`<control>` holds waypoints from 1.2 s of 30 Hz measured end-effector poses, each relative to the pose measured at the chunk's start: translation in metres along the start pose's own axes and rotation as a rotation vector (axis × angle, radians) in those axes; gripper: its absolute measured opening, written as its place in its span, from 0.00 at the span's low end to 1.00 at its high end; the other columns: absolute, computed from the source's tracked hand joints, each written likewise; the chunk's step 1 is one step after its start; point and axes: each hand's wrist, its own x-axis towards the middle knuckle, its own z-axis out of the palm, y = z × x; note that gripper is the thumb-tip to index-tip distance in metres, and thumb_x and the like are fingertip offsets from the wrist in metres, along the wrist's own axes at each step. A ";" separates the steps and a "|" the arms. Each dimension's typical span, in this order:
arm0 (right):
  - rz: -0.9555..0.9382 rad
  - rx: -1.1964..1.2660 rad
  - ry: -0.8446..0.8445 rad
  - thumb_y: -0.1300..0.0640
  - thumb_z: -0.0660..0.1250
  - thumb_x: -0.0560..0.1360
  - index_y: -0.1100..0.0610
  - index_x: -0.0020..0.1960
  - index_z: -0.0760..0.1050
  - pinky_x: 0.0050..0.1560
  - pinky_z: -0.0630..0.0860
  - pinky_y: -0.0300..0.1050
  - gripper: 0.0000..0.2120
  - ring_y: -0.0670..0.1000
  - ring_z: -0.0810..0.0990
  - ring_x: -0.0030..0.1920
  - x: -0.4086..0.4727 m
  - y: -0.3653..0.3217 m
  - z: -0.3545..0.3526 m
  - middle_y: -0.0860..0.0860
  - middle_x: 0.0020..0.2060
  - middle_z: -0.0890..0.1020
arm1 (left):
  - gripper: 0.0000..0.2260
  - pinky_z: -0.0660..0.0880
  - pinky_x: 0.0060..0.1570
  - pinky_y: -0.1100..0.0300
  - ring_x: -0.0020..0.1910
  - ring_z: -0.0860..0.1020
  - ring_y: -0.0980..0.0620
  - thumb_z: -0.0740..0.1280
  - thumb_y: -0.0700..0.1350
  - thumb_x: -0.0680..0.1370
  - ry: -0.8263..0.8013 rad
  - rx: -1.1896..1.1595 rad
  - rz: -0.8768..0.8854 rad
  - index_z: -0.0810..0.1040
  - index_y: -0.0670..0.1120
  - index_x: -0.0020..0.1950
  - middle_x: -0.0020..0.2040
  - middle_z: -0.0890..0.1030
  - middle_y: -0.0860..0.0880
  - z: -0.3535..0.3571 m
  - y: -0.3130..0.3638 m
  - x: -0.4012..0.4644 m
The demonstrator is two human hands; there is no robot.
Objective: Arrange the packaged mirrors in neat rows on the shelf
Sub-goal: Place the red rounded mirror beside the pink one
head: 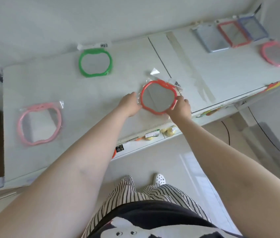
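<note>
- Red apple-shaped mirror in clear wrap, flat on the white shelf, near the front edge, about mid-width.
- Left hand at its left rim, fingers curled on the wrap.
- Right hand gripping its right rim.
- Green mirror far left, against the back wall.
- Pink mirror near left, well apart from the red.
- Far right: grey-blue rectangular mirror, red rectangular mirror, blue rectangular mirror side by side; second pink mirror just nearer.
</note>
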 end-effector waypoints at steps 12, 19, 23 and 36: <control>0.405 0.597 0.008 0.60 0.71 0.69 0.62 0.48 0.77 0.40 0.71 0.45 0.09 0.52 0.75 0.41 0.008 0.013 0.008 0.60 0.43 0.81 | 0.08 0.75 0.52 0.52 0.55 0.79 0.39 0.65 0.44 0.77 0.154 -0.331 -0.127 0.81 0.41 0.50 0.54 0.82 0.38 0.029 0.018 0.020; 0.410 0.852 0.066 0.64 0.67 0.74 0.59 0.62 0.72 0.48 0.83 0.46 0.17 0.49 0.77 0.29 0.007 0.037 -0.043 0.54 0.36 0.79 | 0.14 0.76 0.43 0.61 0.50 0.82 0.46 0.66 0.40 0.77 0.085 -0.753 -0.183 0.75 0.43 0.63 0.58 0.81 0.43 0.038 0.074 0.020; 0.408 0.966 0.069 0.68 0.66 0.74 0.58 0.68 0.69 0.49 0.83 0.47 0.24 0.50 0.81 0.30 -0.002 0.071 -0.077 0.57 0.40 0.81 | 0.13 0.76 0.27 0.72 0.38 0.79 0.53 0.65 0.34 0.77 0.018 -0.954 -0.144 0.71 0.41 0.61 0.54 0.76 0.43 0.052 0.113 0.004; 0.353 0.977 0.164 0.70 0.68 0.72 0.57 0.67 0.72 0.46 0.83 0.44 0.25 0.53 0.82 0.40 -0.049 0.306 -0.186 0.56 0.47 0.80 | 0.16 0.75 0.34 0.62 0.48 0.80 0.48 0.65 0.38 0.77 -0.047 -0.814 -0.089 0.69 0.43 0.64 0.56 0.75 0.49 0.228 0.284 -0.090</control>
